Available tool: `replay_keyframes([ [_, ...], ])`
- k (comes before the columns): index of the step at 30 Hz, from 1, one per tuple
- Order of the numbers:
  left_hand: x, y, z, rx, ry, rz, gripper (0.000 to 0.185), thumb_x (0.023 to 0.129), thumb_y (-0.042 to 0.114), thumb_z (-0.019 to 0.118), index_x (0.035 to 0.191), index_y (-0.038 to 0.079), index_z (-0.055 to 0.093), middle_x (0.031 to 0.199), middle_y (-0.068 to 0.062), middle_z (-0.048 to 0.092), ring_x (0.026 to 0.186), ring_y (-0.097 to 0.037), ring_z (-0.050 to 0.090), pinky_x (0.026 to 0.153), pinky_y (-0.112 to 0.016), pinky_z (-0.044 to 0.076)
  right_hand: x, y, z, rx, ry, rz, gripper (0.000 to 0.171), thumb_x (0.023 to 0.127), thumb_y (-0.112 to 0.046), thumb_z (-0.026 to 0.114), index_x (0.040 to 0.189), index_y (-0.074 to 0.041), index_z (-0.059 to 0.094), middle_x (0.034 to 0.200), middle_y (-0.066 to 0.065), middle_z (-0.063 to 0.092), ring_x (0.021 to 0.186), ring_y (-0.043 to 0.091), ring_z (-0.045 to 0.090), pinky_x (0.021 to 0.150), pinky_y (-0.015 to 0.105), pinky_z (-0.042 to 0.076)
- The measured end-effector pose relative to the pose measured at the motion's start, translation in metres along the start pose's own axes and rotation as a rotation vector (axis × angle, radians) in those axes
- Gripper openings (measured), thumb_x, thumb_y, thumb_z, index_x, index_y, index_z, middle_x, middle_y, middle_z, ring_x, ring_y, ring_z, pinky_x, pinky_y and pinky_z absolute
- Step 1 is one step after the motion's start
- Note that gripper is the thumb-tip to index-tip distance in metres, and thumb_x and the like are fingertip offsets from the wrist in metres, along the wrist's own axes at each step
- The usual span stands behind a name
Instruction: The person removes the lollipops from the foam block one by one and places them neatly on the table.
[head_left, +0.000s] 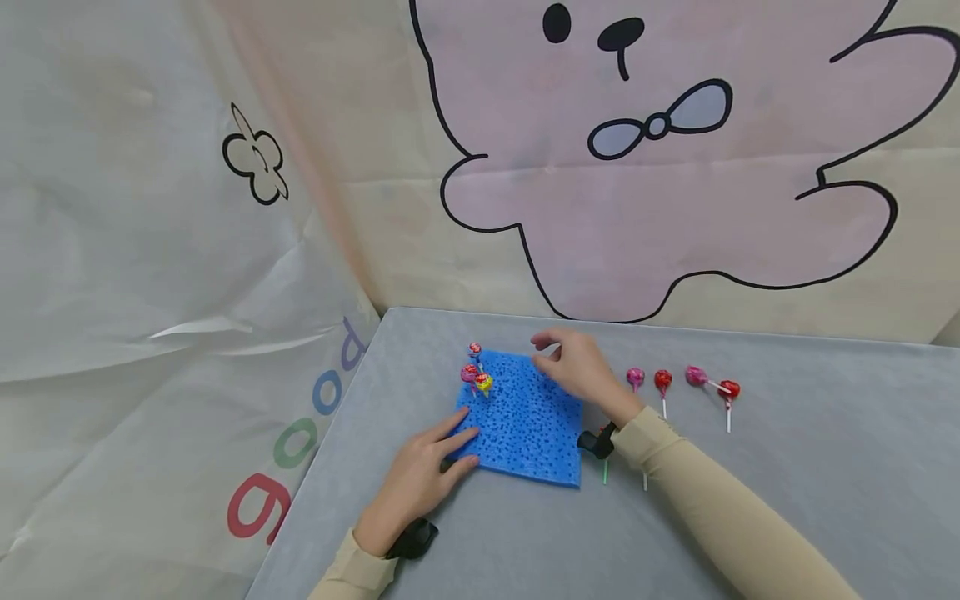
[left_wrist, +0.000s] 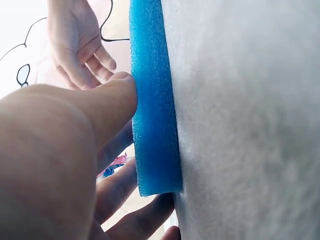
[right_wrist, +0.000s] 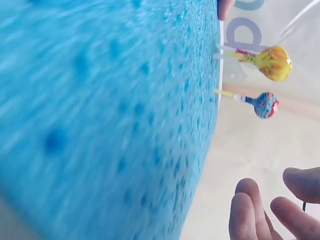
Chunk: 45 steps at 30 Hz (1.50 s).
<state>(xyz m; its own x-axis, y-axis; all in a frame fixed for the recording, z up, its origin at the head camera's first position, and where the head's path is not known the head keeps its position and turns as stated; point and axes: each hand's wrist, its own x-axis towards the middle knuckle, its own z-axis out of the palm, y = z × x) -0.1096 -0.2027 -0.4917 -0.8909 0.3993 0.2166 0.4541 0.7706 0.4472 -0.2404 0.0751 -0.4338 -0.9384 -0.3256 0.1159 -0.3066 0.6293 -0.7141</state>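
A blue foam board (head_left: 525,425) full of small holes lies flat on the table. Stuck upright near its far left corner are a yellow lollipop (right_wrist: 274,63), a blue-and-red lollipop (right_wrist: 265,105) and a pink-and-red lollipop (head_left: 468,372). My left hand (head_left: 420,471) rests at the board's near left corner, its thumb touching the top and its fingers spread along the left edge. Over the far right part of the board hovers my right hand (head_left: 573,362), fingers loosely bent, with nothing visible between them.
Right of the board lie a pink lollipop (head_left: 635,377), a red lollipop (head_left: 663,379), another pink lollipop (head_left: 696,376) and another red one (head_left: 729,389). My right wrist partly hides more, with a green stick (head_left: 605,472) showing. A printed curtain (head_left: 675,208) hangs behind the table.
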Motion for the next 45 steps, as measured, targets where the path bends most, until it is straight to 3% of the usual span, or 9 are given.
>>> replay_keyframes([
  [8, -0.001, 0.001, 0.0, -0.01, -0.018, -0.032, 0.047, 0.099, 0.037, 0.073, 0.141, 0.019, 0.068, 0.161, -0.005, 0.05, 0.14, -0.028, 0.057, 0.11, -0.049, 0.051, 0.011, -0.011, 0.023, 0.019, -0.011, -0.034, 0.032, 0.098, -0.018, 0.073, 0.127, -0.004, 0.071, 0.12, 0.012, 0.074, 0.086, 0.018, 0.07, 0.072, 0.03, 0.06],
  [19, -0.001, -0.001, 0.002, -0.002, -0.017, -0.032, 0.047, 0.099, 0.039, 0.072, 0.141, 0.02, 0.068, 0.161, -0.003, 0.049, 0.141, -0.027, 0.056, 0.111, -0.047, 0.051, 0.023, -0.028, 0.043, 0.171, -0.073, 0.005, 0.036, 0.1, -0.019, 0.072, 0.133, -0.005, 0.069, 0.127, 0.014, 0.072, 0.076, 0.017, 0.073, 0.06, 0.028, 0.055],
  [30, 0.0, -0.001, 0.001, -0.009, -0.022, -0.027, 0.047, 0.099, 0.04, 0.072, 0.142, 0.02, 0.067, 0.161, -0.003, 0.049, 0.142, -0.026, 0.055, 0.111, -0.047, 0.051, 0.041, -0.032, 0.055, 0.308, -0.129, 0.026, 0.037, 0.101, -0.021, 0.071, 0.136, -0.008, 0.068, 0.129, 0.013, 0.072, 0.089, 0.031, 0.076, 0.078, 0.04, 0.064],
  [33, 0.001, -0.001, 0.002, -0.007, -0.026, -0.028, 0.047, 0.1, 0.04, 0.071, 0.142, 0.021, 0.067, 0.162, -0.003, 0.049, 0.142, -0.026, 0.055, 0.112, -0.047, 0.051, 0.044, -0.033, 0.058, 0.317, -0.139, 0.005, 0.034, 0.101, -0.02, 0.07, 0.134, -0.011, 0.07, 0.128, 0.012, 0.072, 0.091, 0.031, 0.075, 0.078, 0.038, 0.063],
  [40, 0.001, -0.003, 0.002, -0.005, -0.021, -0.019, 0.047, 0.099, 0.04, 0.071, 0.142, 0.021, 0.067, 0.161, -0.003, 0.049, 0.141, -0.026, 0.056, 0.111, -0.047, 0.051, 0.048, -0.035, 0.063, 0.285, -0.148, -0.028, 0.028, 0.102, -0.018, 0.069, 0.128, -0.009, 0.074, 0.125, 0.01, 0.073, 0.086, 0.019, 0.071, 0.07, 0.029, 0.058],
  [45, 0.001, -0.003, 0.001, -0.013, -0.022, -0.023, 0.047, 0.099, 0.039, 0.071, 0.142, 0.02, 0.067, 0.161, -0.004, 0.049, 0.141, -0.027, 0.056, 0.111, -0.048, 0.051, 0.049, -0.036, 0.063, 0.277, -0.141, -0.032, 0.027, 0.101, -0.017, 0.069, 0.126, -0.008, 0.075, 0.122, 0.01, 0.074, 0.087, 0.021, 0.07, 0.069, 0.029, 0.058],
])
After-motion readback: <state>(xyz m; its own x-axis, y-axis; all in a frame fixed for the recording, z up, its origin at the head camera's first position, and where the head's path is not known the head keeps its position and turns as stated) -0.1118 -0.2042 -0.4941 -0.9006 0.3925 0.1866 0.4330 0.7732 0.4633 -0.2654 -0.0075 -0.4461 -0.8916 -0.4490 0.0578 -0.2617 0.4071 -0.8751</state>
